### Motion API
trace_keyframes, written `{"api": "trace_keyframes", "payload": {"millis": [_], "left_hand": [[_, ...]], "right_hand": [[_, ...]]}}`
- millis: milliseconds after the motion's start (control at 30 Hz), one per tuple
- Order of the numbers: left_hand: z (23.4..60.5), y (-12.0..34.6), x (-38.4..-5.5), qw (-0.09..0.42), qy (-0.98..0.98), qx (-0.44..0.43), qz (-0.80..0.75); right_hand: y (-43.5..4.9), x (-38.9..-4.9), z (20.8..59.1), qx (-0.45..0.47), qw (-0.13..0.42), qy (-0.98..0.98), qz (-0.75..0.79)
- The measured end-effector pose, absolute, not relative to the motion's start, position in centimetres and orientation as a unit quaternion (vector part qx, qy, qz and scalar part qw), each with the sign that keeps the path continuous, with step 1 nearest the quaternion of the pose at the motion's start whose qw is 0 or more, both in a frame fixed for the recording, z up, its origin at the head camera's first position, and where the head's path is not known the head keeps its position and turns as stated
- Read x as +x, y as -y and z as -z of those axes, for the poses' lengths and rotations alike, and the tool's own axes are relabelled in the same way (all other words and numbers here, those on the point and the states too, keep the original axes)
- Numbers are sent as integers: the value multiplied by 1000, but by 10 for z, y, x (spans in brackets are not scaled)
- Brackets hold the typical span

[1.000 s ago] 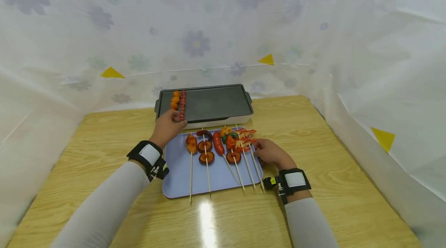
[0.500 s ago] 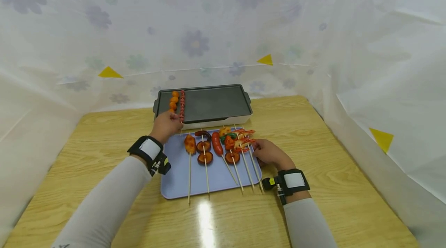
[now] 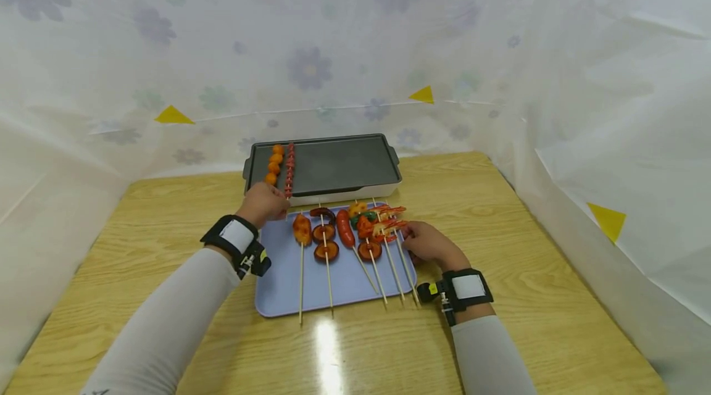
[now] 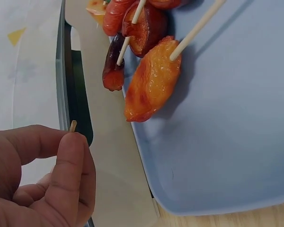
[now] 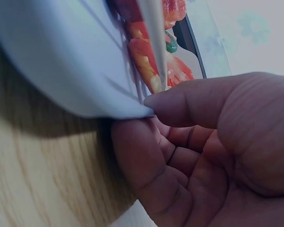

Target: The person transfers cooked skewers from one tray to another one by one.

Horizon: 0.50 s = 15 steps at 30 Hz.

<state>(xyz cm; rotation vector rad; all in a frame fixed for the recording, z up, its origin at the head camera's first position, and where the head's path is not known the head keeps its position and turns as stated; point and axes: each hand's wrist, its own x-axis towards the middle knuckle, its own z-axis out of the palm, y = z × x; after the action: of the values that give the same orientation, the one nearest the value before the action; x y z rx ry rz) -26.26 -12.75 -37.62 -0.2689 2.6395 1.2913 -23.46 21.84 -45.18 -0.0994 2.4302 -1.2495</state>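
Note:
My left hand point(image 3: 261, 205) pinches a stick end point(image 4: 73, 126) between thumb and fingertips, at the front edge of the dark griddle point(image 3: 339, 163). In the head view its fingertips meet the lower end of the red meat skewer point(image 3: 290, 170); a skewer of orange balls point(image 3: 276, 159) lies just left of that. The lilac tray point(image 3: 283, 290) sits in front of the griddle, with my right hand point(image 3: 430, 244) at its right side. Seen from the right wrist, that thumb point(image 5: 175, 104) lies over the tray's rim and the forefinger below it.
On the tray lie a chicken-wing-like skewer point(image 3: 302, 229), a mushroom skewer point(image 3: 326, 252), a sausage point(image 3: 345, 229) and several others with shrimp and vegetables point(image 3: 383, 228). Their sticks stick out past its front edge. A flowered sheet point(image 3: 311, 68) hangs behind the wooden table point(image 3: 166, 228).
My left hand has drawn back slightly toward me, from beside the skewers to the griddle's front edge, uncovering the lowest orange ball. The right hand stays at the tray.

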Motion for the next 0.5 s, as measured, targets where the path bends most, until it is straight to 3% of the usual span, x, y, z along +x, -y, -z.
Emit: {"api": "trace_keyframes", "payload": {"millis": [500], "left_hand": [[389, 126, -264, 96, -879, -109, -455]], "right_hand": [[-219, -237, 454, -32, 203, -872, 444]]}}
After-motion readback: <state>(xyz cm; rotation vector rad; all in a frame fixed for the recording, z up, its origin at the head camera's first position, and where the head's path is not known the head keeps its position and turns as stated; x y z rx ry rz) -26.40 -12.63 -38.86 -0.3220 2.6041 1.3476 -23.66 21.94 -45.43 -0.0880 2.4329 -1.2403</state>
